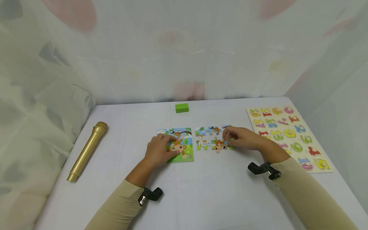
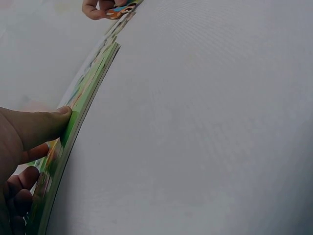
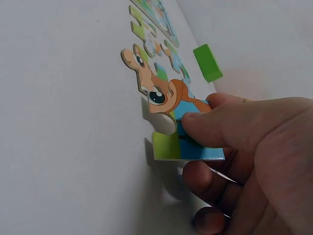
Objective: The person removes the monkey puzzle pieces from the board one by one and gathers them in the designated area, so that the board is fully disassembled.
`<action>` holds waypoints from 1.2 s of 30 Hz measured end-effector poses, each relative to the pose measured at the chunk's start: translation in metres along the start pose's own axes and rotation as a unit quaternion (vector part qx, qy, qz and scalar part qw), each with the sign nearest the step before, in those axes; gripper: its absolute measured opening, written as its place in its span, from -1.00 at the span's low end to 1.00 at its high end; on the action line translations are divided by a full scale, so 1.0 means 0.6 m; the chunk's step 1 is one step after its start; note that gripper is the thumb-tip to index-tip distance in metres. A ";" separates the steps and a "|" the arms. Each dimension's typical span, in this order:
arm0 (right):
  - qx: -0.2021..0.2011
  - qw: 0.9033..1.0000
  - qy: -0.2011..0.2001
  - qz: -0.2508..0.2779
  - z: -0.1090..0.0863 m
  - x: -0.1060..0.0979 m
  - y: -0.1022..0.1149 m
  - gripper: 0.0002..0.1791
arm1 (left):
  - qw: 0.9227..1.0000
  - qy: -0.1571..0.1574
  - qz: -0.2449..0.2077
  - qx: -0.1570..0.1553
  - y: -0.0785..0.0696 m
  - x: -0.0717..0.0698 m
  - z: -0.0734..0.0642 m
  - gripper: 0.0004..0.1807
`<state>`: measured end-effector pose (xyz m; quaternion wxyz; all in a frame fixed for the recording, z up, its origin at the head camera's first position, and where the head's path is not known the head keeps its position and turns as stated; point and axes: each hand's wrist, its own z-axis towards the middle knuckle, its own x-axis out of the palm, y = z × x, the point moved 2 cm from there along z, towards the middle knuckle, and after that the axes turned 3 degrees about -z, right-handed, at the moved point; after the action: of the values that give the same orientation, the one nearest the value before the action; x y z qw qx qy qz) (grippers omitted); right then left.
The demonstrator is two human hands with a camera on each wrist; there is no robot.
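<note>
My left hand [image 1: 157, 149] rests on a square monkey picture puzzle board [image 1: 188, 156], its thumb [image 2: 49, 125] lying along the near side and its fingers spread over the picture. Just right of the board lie several loose jigsaw pieces [image 1: 202, 145] in two rows, parts of a monkey scene. At the right end of these rows my right hand [image 1: 244, 138] pinches a jigsaw piece [image 3: 166, 146] with green, blue and part of the monkey's face. The thumb is on its printed top, fingers below, and the piece is tilted up beside the neighbouring monkey-face piece [image 3: 132, 61].
A green block [image 1: 182, 108] sits near the table's back edge. At the left lies a gold microphone-shaped object [image 1: 87, 151]. A number puzzle board [image 1: 290, 140] with coloured numerals covers the right side, partly behind the right forearm. Fabric walls stand behind and at both sides.
</note>
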<state>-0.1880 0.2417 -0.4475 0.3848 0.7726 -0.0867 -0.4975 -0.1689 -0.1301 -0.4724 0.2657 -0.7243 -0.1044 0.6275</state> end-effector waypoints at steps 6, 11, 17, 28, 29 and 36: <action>-0.002 1.000 -0.012 -0.011 -0.008 -0.006 -0.006 -0.77 | 1.000 -0.001 -0.003 0.000 0.000 0.000 0.000 -0.35; -0.001 0.999 -0.029 -0.030 -0.011 -0.009 -0.009 -0.76 | 1.000 -0.003 -0.002 0.003 0.001 0.000 0.000 -0.35; -0.013 0.998 -0.044 -0.049 -0.011 -0.006 -0.012 -0.75 | 1.000 -0.004 -0.003 0.002 0.000 0.001 0.000 -0.37; -0.016 0.997 -0.056 -0.058 -0.011 0.002 -0.019 -0.75 | 1.000 -0.004 -0.003 0.003 -0.003 0.000 -0.003 -0.36; -0.016 0.997 -0.057 -0.059 -0.011 0.003 -0.019 -0.75 | 1.000 -0.004 -0.003 0.003 -0.003 0.000 -0.003 -0.36; -0.019 0.996 -0.060 -0.061 -0.013 0.006 -0.022 -0.75 | 1.000 -0.004 -0.005 0.000 -0.001 0.002 -0.003 -0.37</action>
<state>-0.1833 0.2530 -0.4573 0.3620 0.7378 -0.0526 -0.5673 -0.1671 -0.1292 -0.4728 0.2683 -0.7213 -0.1091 0.6292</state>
